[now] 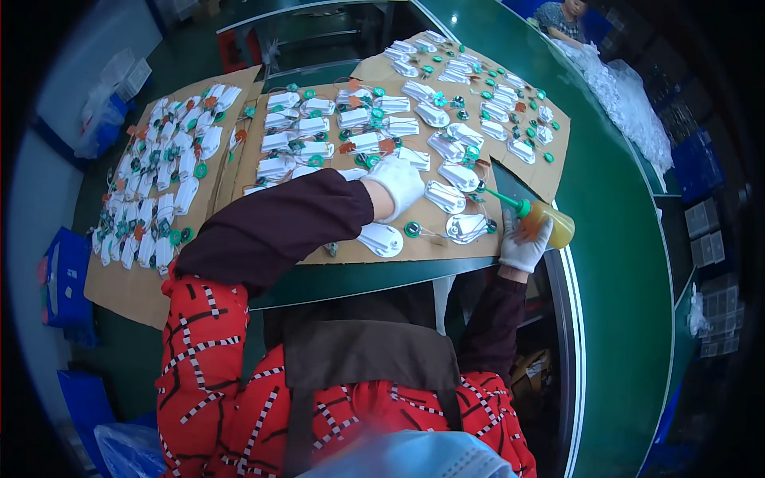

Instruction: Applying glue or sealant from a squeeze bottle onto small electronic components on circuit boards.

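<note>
My right hand (pixel 526 243), in a white glove, grips a squeeze bottle (pixel 555 226) of amber liquid with a long green nozzle. The bottle is tilted, its tip pointing left toward a white plastic housing (pixel 460 177). My left hand (pixel 398 187), also gloved, reaches over the cardboard sheet (pixel 331 119) with its fingers curled beside another white housing (pixel 414 158). Whatever those fingers hold is hidden by the hand. Round green parts on thin wires, such as this one (pixel 412 229), lie among rows of similar housings.
More housings cover a cardboard sheet (pixel 127 288) at the left and another (pixel 550 177) at the far right. A green table (pixel 610 263) runs along the right side. Beyond it a person (pixel 562 20) sits near a heap of white pieces (pixel 617 95). Blue bins (pixel 68 275) stand at left.
</note>
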Available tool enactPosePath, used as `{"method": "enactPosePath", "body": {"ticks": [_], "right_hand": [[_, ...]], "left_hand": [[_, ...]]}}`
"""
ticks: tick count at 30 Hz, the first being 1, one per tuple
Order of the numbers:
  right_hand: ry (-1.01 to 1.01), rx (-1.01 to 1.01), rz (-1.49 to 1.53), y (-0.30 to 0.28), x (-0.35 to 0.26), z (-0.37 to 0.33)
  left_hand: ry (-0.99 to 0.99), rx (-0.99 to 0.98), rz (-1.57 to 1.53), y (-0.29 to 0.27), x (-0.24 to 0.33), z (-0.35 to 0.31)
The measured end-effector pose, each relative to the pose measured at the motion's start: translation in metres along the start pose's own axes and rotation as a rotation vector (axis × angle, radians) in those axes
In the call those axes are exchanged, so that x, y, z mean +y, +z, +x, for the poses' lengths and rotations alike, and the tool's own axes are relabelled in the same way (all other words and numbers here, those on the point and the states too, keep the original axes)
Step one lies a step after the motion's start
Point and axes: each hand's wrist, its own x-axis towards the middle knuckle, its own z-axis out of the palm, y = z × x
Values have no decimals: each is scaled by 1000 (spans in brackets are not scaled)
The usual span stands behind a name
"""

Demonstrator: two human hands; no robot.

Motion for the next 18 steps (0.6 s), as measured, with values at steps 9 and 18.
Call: {"method": "enactPosePath", "body": {"ticks": [9,18], "right_hand": [[-6,-23,17,0,2,4],[-1,1,1,-1,2,1]], "left_hand": [[-91,67,133,8,-1,-6],[-138,73,80,12,-5,-3]]}}
